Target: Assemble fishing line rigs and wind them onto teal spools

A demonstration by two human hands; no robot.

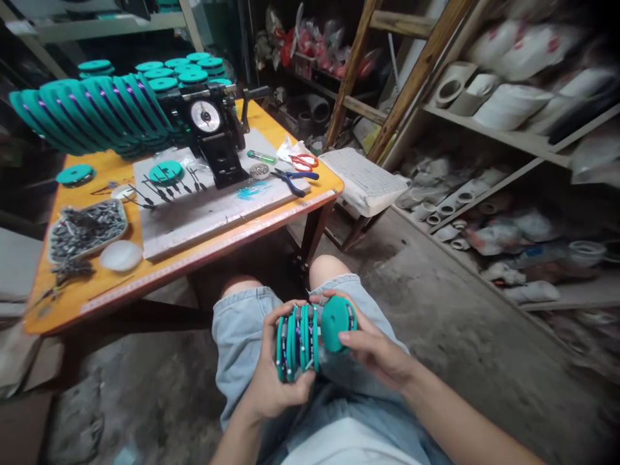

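Note:
Above my lap, my left hand (271, 368) is wrapped around a row of several teal foam line spools (296, 342), standing on edge side by side. Dark and purple windings and small white-tipped pins show in their grooves. Just to the right, my right hand (372, 345) grips a single teal spool (336, 325), its flat face turned toward me and the thumb on its lower edge. The single spool sits close beside the row; whether they touch I cannot tell. Some fingers of both hands are hidden behind the spools.
The yellow table (194, 248) ahead bears a black winding device (216, 135), a long row of teal spools (97, 113), pliers (295, 181), red-handled scissors (304, 161) and a tray (87, 232) of small metal parts. A padded stool (363, 177), wooden ladder (368, 110) and shelves (504, 129) stand right.

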